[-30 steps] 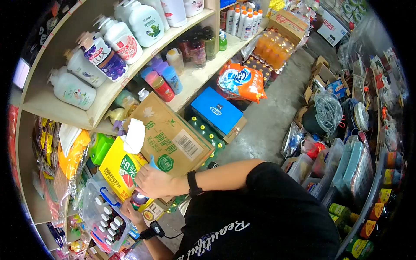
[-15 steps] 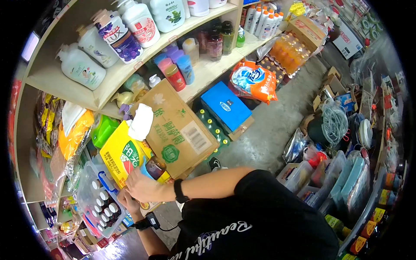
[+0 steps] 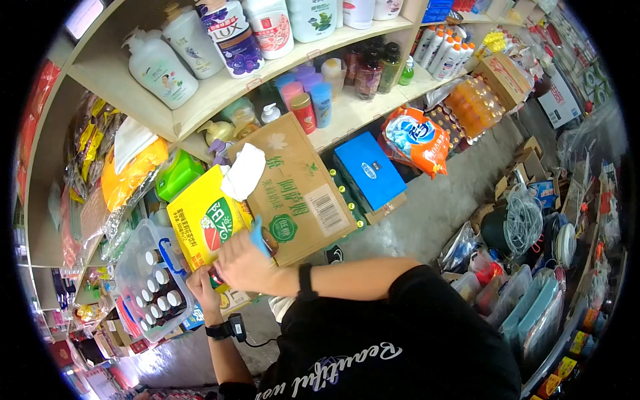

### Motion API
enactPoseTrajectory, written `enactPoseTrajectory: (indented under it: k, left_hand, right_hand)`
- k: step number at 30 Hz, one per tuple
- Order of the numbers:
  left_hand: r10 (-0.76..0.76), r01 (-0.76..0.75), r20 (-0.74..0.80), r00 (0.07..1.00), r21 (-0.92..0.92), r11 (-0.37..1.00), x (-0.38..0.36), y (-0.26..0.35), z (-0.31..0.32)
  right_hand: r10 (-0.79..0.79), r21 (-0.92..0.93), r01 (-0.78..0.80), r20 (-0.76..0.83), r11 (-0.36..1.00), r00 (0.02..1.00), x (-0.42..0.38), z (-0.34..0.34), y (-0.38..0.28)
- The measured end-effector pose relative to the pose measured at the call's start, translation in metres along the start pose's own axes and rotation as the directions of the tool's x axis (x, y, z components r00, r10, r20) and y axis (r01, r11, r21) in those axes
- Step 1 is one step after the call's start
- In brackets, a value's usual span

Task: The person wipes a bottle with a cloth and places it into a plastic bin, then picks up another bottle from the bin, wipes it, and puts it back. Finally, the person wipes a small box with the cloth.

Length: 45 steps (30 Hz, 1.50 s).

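My right hand (image 3: 248, 262) is closed around a light blue cloth (image 3: 259, 236), pressed over a dark bottle. Most of the bottle hides behind the hand and cloth. My left hand (image 3: 202, 285) is closed on the near end of that bottle, where a dark, reddish bit shows between the hands. Just beyond lies a yellow printed carton (image 3: 189, 219), with a crumpled white tissue (image 3: 243, 172) at its corner. Left of my left hand is a clear plastic bin (image 3: 137, 248) with several white-capped dark bottles (image 3: 162, 276).
A large brown cardboard box (image 3: 303, 170) adjoins the yellow carton. Behind it, wooden shelves (image 3: 220, 93) carry pump bottles and toiletries. A blue box (image 3: 369, 167) and an orange detergent bag (image 3: 420, 141) stand along the aisle. Storage bins (image 3: 513, 293) line the right side.
My right hand has shifted with the cloth over the bottle, whose amber end was showing earlier and is now mostly covered. The whole view has swung, moving the shelves rightward.
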<state>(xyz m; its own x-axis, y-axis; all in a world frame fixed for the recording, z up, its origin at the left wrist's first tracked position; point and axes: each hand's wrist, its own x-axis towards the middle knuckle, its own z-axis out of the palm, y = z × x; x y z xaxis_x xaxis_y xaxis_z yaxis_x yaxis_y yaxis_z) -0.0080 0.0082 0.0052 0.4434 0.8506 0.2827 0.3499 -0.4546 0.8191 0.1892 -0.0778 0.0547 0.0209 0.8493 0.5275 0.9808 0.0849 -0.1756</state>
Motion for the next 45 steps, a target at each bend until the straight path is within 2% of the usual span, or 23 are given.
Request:
enactPoseTrajectory:
  k: [2,3,4,7,10,14,17,20,24,27,28,30,34,37,39,40,43,45]
  left_hand:
    - [-0.019,0.02,0.036,0.999,-0.036,0.999,-0.007,-0.031,-0.011]
    - [-0.027,0.029,0.054,0.998,-0.052,0.998,-0.006,-0.031,-0.014]
    - [-0.002,0.003,0.005,1.0,-0.1,0.995,-0.006,-0.031,-0.009]
    - [-0.02,0.023,0.041,0.999,-0.09,0.996,-0.009,-0.024,-0.012]
    - [-0.046,0.046,0.01,0.999,-0.038,0.998,-0.007,-0.016,-0.006]
    - [-0.003,0.003,-0.007,1.0,-0.001,1.0,-0.006,-0.006,-0.004]
    - [-0.007,0.007,0.0,1.0,0.034,0.999,-0.005,-0.008,-0.006]
    - [-0.05,0.05,-0.002,0.999,-0.052,0.997,-0.003,-0.002,-0.001]
    - [-0.012,0.013,-0.009,1.0,0.044,0.999,0.001,0.009,-0.001]
    - [0.009,-0.008,-0.021,1.0,0.047,0.999,-0.001,-0.01,-0.001]
    - [0.023,-0.019,-0.027,0.999,0.12,0.993,-0.003,-0.022,-0.002]
    - [0.022,-0.018,-0.062,0.998,0.062,0.998,-0.003,-0.014,0.0]
    - [0.088,-0.083,-0.083,0.993,0.064,0.994,0.0,0.002,0.001]
    - [0.056,-0.059,-0.095,0.994,-0.02,0.998,-0.001,0.01,0.004]
    - [-0.006,0.008,-0.064,0.998,0.037,0.999,-0.004,0.003,0.004]
    - [0.051,-0.056,-0.132,0.99,-0.029,0.998,-0.003,0.008,0.008]
    - [-0.05,0.052,-0.061,0.997,0.018,0.999,-0.004,0.004,0.004]
    - [0.003,-0.005,-0.081,0.997,-0.019,1.0,-0.003,-0.001,0.008]
  right_hand:
    - [-0.07,-0.041,0.069,-0.01,0.997,0.998,0.005,0.016,-0.022]
    - [-0.105,-0.061,0.103,-0.015,0.993,0.994,0.007,0.019,-0.028]
    - [-0.119,-0.052,0.119,-0.002,0.992,0.993,0.007,0.021,-0.03]
    - [-0.194,0.021,0.195,-0.021,0.981,0.981,0.005,0.026,-0.022]
    - [-0.159,0.066,0.16,-0.025,0.985,0.987,-0.002,0.014,0.006]
    - [-0.032,0.208,0.025,0.034,0.978,0.999,-0.009,-0.002,0.044]
    - [-0.021,0.193,0.019,0.007,0.981,1.0,-0.012,-0.006,0.05]
    - [0.038,0.103,-0.04,0.019,0.994,0.999,-0.007,-0.011,0.035]
    - [-0.002,0.051,0.001,0.031,0.999,1.0,0.003,0.004,0.003]
    - [-0.054,0.015,0.054,0.018,0.998,0.998,0.005,0.025,-0.021]
    - [-0.077,0.002,0.077,0.012,0.997,0.997,0.01,0.03,-0.023]
    - [-0.089,0.015,0.088,0.041,0.996,0.995,0.011,0.032,-0.032]
    - [-0.113,0.092,0.111,0.023,0.99,0.993,0.009,0.029,-0.023]
    - [-0.133,0.22,0.128,0.01,0.967,0.991,0.006,0.022,-0.011]
    - [-0.173,0.25,0.164,0.013,0.954,0.985,0.003,0.017,0.003]
    - [-0.161,0.23,0.157,-0.004,0.96,0.987,0.002,0.013,0.008]
    - [-0.123,0.166,0.129,-0.045,0.978,0.991,-0.002,-0.001,0.025]
    - [-0.097,0.126,0.104,-0.056,0.987,0.994,-0.004,-0.004,0.033]
